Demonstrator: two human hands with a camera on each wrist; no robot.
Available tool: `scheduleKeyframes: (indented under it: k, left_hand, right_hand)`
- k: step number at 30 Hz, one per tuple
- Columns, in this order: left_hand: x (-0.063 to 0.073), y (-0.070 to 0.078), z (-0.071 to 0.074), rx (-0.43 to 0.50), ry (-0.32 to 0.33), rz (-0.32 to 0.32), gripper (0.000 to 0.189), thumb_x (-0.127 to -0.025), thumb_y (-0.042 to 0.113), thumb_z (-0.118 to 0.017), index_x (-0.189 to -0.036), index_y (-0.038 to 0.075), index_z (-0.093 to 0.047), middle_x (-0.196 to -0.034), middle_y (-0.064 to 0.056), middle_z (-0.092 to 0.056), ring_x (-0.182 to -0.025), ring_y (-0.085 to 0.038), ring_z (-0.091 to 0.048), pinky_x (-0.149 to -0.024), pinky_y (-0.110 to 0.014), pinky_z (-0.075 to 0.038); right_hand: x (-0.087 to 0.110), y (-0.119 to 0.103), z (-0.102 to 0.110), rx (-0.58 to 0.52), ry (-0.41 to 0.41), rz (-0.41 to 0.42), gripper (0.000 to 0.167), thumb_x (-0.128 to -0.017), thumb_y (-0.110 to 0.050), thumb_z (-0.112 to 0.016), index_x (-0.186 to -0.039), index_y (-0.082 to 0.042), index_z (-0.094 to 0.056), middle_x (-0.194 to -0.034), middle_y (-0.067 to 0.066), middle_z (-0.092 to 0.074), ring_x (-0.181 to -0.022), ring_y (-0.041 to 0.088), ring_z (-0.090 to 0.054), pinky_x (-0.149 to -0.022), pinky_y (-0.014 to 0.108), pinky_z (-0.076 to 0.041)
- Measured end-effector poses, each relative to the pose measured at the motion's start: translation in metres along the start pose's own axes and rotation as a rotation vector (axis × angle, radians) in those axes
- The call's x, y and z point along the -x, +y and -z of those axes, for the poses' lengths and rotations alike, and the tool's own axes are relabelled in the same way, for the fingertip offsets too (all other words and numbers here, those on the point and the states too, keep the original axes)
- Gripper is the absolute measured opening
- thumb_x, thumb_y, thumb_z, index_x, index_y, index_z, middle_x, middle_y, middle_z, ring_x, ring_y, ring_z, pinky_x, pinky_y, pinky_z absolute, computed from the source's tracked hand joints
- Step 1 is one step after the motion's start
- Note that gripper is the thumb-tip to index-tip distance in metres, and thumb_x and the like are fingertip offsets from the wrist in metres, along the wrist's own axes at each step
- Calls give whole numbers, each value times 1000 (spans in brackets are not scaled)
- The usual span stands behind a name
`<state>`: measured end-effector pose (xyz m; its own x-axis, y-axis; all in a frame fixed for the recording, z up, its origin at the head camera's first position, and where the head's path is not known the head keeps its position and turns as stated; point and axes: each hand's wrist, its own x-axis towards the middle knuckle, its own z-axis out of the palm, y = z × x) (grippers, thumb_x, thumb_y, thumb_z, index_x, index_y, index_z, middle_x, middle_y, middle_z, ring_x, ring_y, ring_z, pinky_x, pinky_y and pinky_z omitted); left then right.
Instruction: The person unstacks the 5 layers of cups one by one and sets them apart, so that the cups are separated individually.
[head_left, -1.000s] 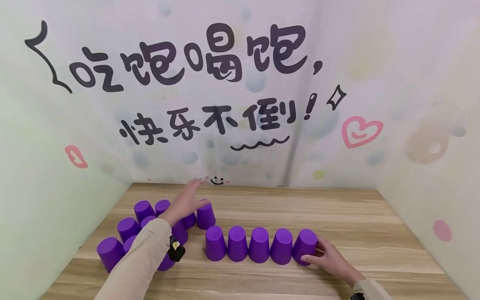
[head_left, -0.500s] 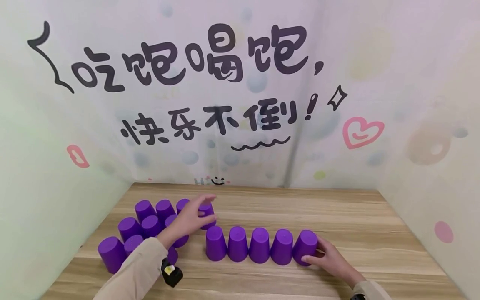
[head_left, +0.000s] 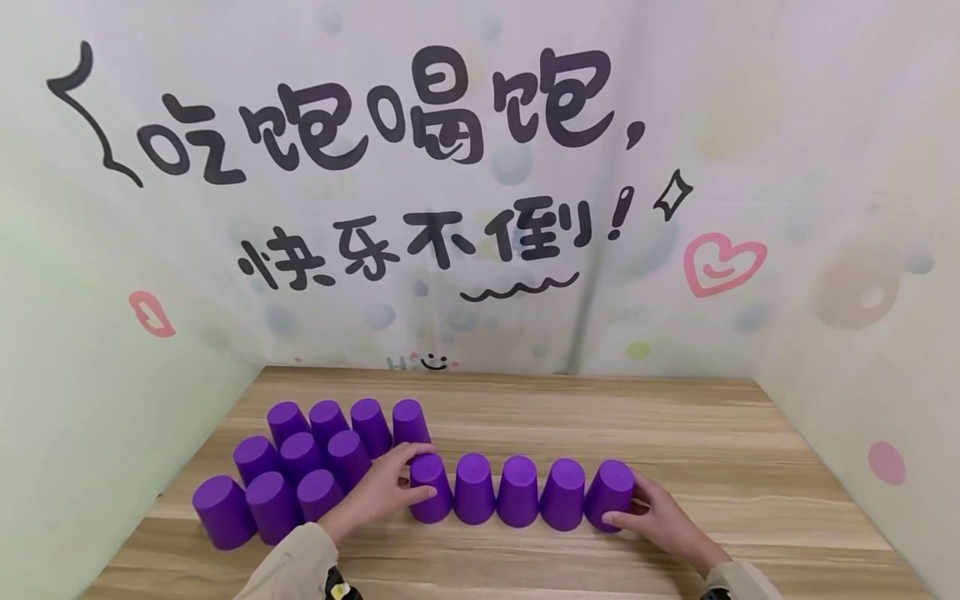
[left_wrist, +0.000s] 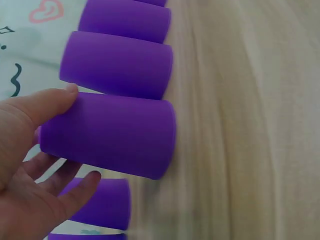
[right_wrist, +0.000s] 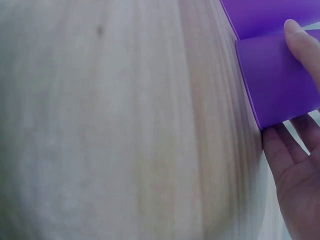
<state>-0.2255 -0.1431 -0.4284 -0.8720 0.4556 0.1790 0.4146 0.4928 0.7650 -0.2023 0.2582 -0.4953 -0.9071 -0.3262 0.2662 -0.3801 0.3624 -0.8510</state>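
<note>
Cups are standing mouth down on our table, and five of them are already forming a single line across the middle. That line is looking almost complete to us: all five are standing upright, side by side, with their rims touching or nearly so; we cannot tell which.

Our left hand is gripping the left end cup, its thumb lying against the near side and its fingers curving round behind. Our right hand is gripping the right end cup in the mirrored way, thumb in front, fingers round the outer side. Between them we are bracketing the whole line, so we are judging the step in hand to be evening it up, with letting go not yet done.

Ten other cups are standing to the left, four in the back rank and three in each of the two nearer ranks. They are sitting outside the line, and neither hand is gripping them. No cup is resting on another, so as far as we are seeing, everything is remaining at table level.
</note>
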Motion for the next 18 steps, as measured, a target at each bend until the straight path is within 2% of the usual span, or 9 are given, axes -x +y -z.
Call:
scheduleKeyframes:
  k: [8,10,14,18]
  left_hand:
    - [6,-7,-9,77,52,-27,49,-76,11,-69,-121,5,-48,-119,-19,-48,-101,-34,-53,-73,-27,-50]
    - [7,-8,-9,94,62,-14,49,-76,11,-69,-120,6,-48,-119,-19,-48,-101,-34,-53,-73,-27,-50]
    - [8,-7,-3,111,89,32,49,-75,12,-70,-120,8,-49,-118,-18,-50,-98,-32,-55,-75,-28,-50]
    - [9,-6,8,88,146,66,51,-74,12,-71,-120,8,-50,-116,-17,-52,-97,-30,-56,-75,-29,-50]
  right_hand:
    - [-1,-1,0,0,-3,-3,62,-75,-9,-70,-125,10,-38,-107,26,-54,-91,2,-55,-74,24,-50]
    - [-1,-2,0,1,-2,-2,61,-75,-9,-70,-125,10,-39,-107,26,-54,-91,2,-55,-74,24,-50]
    - [-1,-2,-1,-1,-4,4,61,-75,-9,-69,-124,10,-39,-106,26,-54,-91,2,-55,-74,24,-50]
    - [0,-3,0,-7,-8,1,61,-75,-9,-69,-125,10,-38,-107,27,-54,-91,2,-55,-74,24,-50]
